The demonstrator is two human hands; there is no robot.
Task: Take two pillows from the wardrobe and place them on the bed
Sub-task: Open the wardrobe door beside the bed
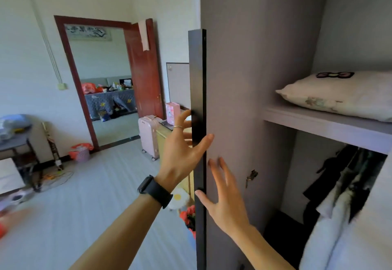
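Cream pillow [339, 97] lies long-axis along shelf [318, 123], up-right of splayed, empty right hand [224, 199], the nearer; left hand [182, 144] clasps wardrobe door [198, 78] edge.

I can see a red-brown doorway [63, 61] with its wooden door [142, 68] swung open. Through it there is a calligraphy scroll [88, 31] above a cluttered sofa [110, 99]. A pink suitcase [149, 136] stands beside the door, with a pink gift bag [172, 111] just behind it. A pink wastebasket [81, 153] sits by the frame, and a dark side table [14, 142] stands far left. At lower right, dark and white garments [347, 176] hang close together.
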